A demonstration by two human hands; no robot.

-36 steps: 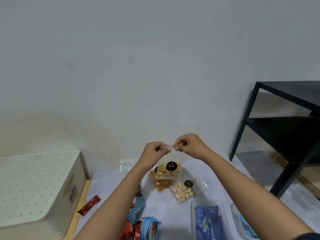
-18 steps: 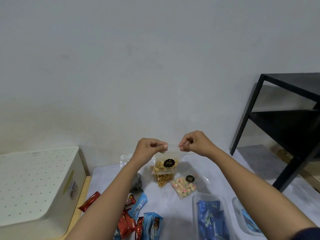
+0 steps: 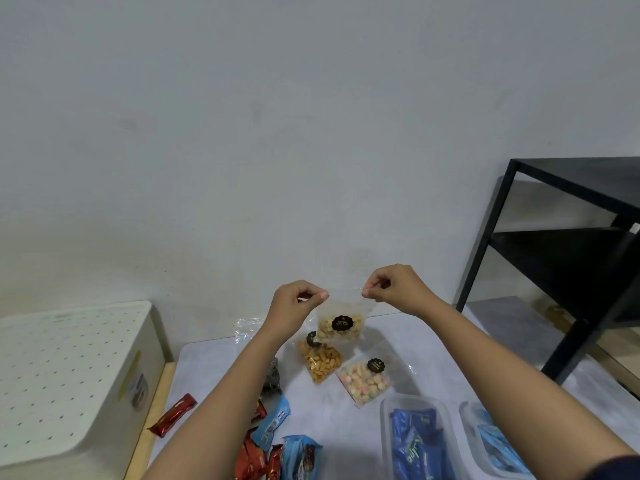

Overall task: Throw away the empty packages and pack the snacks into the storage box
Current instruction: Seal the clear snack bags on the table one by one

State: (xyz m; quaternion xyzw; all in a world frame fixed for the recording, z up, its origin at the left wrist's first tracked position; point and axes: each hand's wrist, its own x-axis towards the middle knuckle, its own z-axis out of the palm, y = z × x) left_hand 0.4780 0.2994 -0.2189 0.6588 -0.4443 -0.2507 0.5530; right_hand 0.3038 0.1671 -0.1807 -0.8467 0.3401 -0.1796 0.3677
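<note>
A clear zip bag of pale nuts [image 3: 341, 325] with a black round label hangs above the table. My left hand [image 3: 297, 303] pinches its top left corner and my right hand [image 3: 394, 289] pinches its top right corner, stretching the top edge between them. Below it on the table lie a bag of orange snacks [image 3: 320, 363] and a bag of pastel puffs [image 3: 365, 381]. A clear storage box [image 3: 384, 431] at the lower right holds blue packets; a second clear box [image 3: 467, 431] with blue packets sits beside it.
Red wrappers [image 3: 173, 415] and blue packets [image 3: 273, 422] lie at the table's lower left. An empty clear wrapper [image 3: 247, 329] rests near the wall. A white perforated bin [image 3: 69, 375] stands left. A black shelf frame [image 3: 568, 271] stands right.
My hands have moved apart along the bag's top edge, from nearly touching to its two corners. The bag hangs a little higher and flatter.
</note>
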